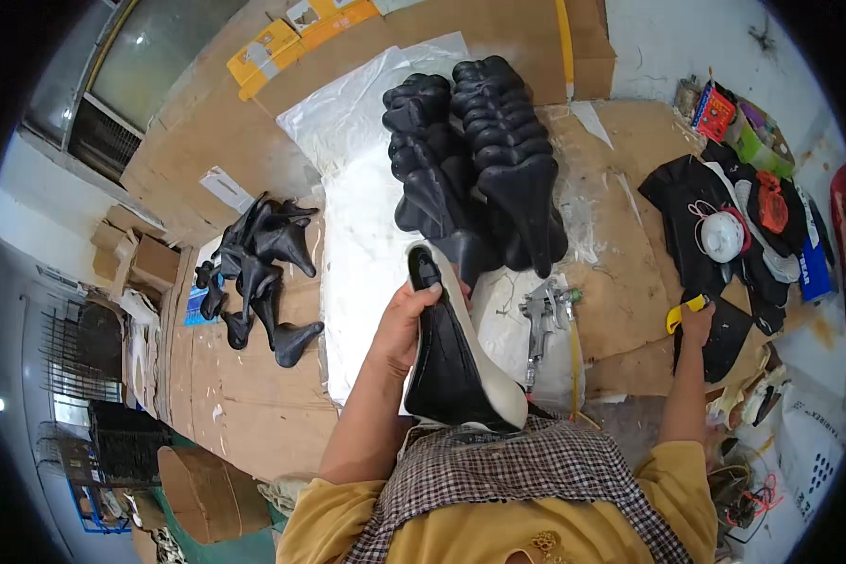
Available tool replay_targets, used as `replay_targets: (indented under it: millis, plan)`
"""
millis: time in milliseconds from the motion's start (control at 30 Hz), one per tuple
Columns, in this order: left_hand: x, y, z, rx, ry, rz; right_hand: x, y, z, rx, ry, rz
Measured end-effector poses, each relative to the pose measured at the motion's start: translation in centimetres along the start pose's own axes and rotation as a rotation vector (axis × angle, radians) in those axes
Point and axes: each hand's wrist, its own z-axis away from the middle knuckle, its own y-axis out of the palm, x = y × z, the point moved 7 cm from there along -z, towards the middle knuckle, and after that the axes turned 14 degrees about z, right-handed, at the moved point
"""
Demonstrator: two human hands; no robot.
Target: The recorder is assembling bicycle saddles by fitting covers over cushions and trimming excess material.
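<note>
Left hand [406,324] clasped around black bicycle saddle [451,362]; right hand [697,324] closed, seemingly on yellow-handled tool [683,311].

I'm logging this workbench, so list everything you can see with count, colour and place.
bicycle saddle: one, black with pale edge, in left hand
stacked saddles: two rows, black, on white sheet at table's far side
loose saddles: a small pile, black, table's left
spray gun: one, silver, centre right
yellow-handled tool: one, at right hand
face mask: one, white, on dark cloth at right
left hand: grips saddle
right hand: on tool
</note>
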Motion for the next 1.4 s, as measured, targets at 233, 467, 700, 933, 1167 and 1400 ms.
replay_targets:
  millis: [233,467,700,933,1167,1400]
  plan:
    - [0.4,0.0,1.5,-0.013,-0.045,0.004,1.4,1.0,0.0,0.069,-0.044,0.082]
    - [1.5,-1.8,2.5,-0.114,-0.121,-0.08,-1.8,2.3,3.2,0.198,-0.061,-0.99]
    - [3.5,-2.4,2.1,-0.109,-0.234,-0.217,10.9,-5.6,19.8,0.755,-0.584,-1.15]
    - [1.0,-0.7,1.5,-0.127,-0.132,-0.328,16.7,-13.7,30.2,0.975,-1.057,-1.145]
    - [-2.5,0.8,2.7,-0.085,-0.17,-0.391,18.3,-15.3,32.4,1.093,-0.907,-1.179]
    - [-2.4,-2.5,2.7,-0.145,-0.184,-0.282,18.1,-14.4,36.0,1.269,-1.201,-1.088]
